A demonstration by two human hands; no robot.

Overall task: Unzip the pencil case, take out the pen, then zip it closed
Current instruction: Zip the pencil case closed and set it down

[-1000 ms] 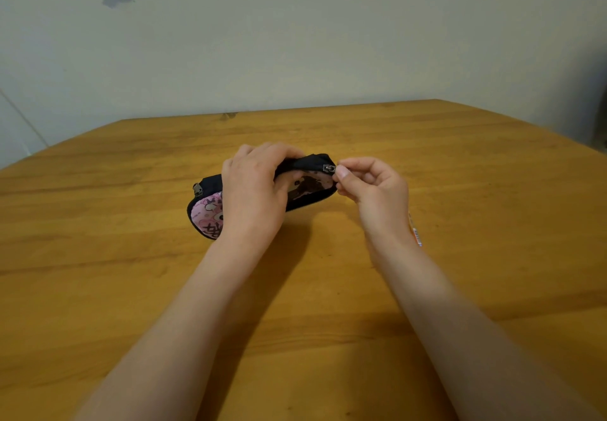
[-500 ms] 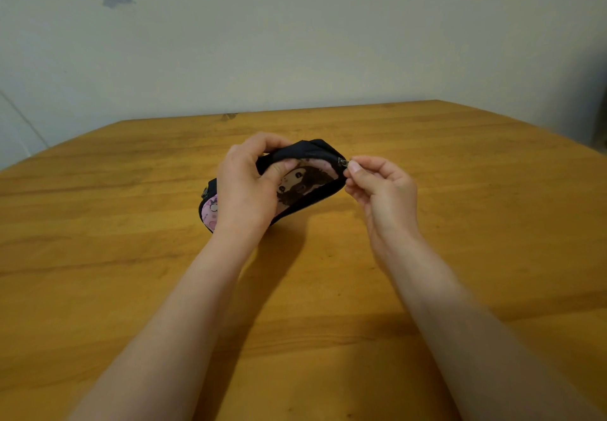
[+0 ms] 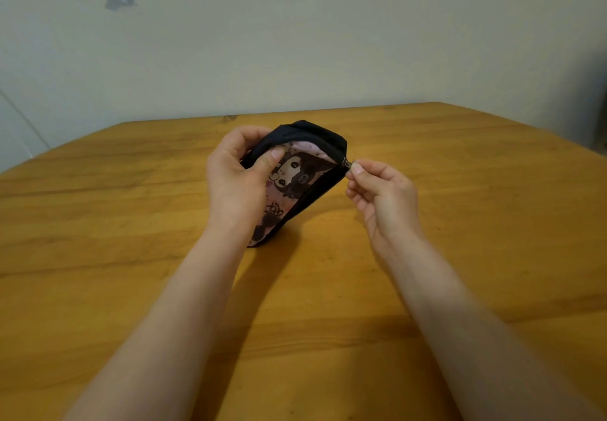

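Left hand (image 3: 236,177) gripping black-and-pink cartoon fabric pencil case (image 3: 297,174) — right hand (image 3: 382,194) pinching small metal zip pull (image 3: 346,162), mid-zip step; next — steady pull along track.

The pencil case (image 3: 297,177) is a black pouch with a pink cartoon-character panel facing the camera. It stands tilted on its lower end on the wooden table, upper end raised, its small metal zipper pull (image 3: 346,162) at the upper right corner

Dim, warm, even light. Soft shadows fall on the table (image 3: 460,223) below the fingers, under both forearms. Wide-angle bending curves the table edges; forearms nearest the camera blur slightly.
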